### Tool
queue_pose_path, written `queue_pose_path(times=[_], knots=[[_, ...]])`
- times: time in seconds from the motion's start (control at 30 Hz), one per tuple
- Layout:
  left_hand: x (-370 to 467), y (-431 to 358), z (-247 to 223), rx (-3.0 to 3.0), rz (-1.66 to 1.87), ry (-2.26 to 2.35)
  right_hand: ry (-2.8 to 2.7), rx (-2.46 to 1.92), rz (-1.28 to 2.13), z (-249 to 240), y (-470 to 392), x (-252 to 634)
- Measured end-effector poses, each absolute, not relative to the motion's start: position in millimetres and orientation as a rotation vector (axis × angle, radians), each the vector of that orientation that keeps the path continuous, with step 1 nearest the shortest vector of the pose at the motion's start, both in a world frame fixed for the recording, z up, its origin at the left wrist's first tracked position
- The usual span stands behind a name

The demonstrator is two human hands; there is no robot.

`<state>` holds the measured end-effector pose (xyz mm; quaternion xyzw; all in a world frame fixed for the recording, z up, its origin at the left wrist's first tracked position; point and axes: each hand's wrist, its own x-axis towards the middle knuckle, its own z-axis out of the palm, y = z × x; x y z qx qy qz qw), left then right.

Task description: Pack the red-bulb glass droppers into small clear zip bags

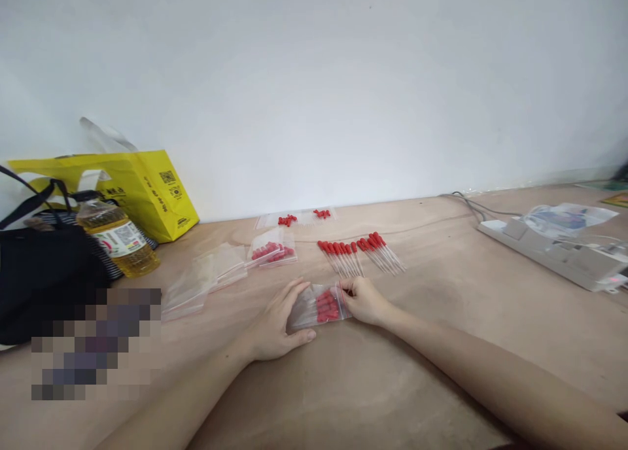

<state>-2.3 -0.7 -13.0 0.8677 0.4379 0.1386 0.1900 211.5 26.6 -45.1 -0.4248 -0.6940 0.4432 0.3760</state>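
A clear zip bag (304, 312) lies flat on the table, with several red-bulbed droppers (326, 306) inside, their bulbs toward its right end. My right hand (366, 301) pinches the bag's right end, by the zip strip. At the other end, my left hand (275, 322) is open around the bag's left edge, thumb and fingers spread apart and resting at its sides. Just beyond the hands lie two loose groups of droppers, a left group (338, 254) and a right group (380, 250), with red bulbs pointing away.
Flat zip bags (206, 276) overlap at left. Filled bags (269, 248) lie beside them, and more bags of droppers (289, 221) near the wall. An oil bottle (122, 237), a yellow bag (161, 195) and a black bag (44, 273) stand left. A power strip (540, 254) lies right.
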Motion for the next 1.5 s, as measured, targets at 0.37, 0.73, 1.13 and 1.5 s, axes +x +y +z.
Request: queue_pose_path(times=[0.37, 0.73, 1.13, 1.5], knots=[[-7, -1, -12, 2.527, 0.404, 1.161, -2.173, -1.249, 0.516, -25, 31, 253], [-21, 27, -16, 2.750, 1.031, 1.346, -2.428, -0.938, -0.058, -35, 27, 249], [1, 7, -13, 3.335, 0.971, 0.409, -2.470, -0.506, -0.887, -39, 44, 250], [-7, 21, -19, 3.315, 1.209, 0.518, -2.427, -0.434, -0.891, -40, 55, 243]])
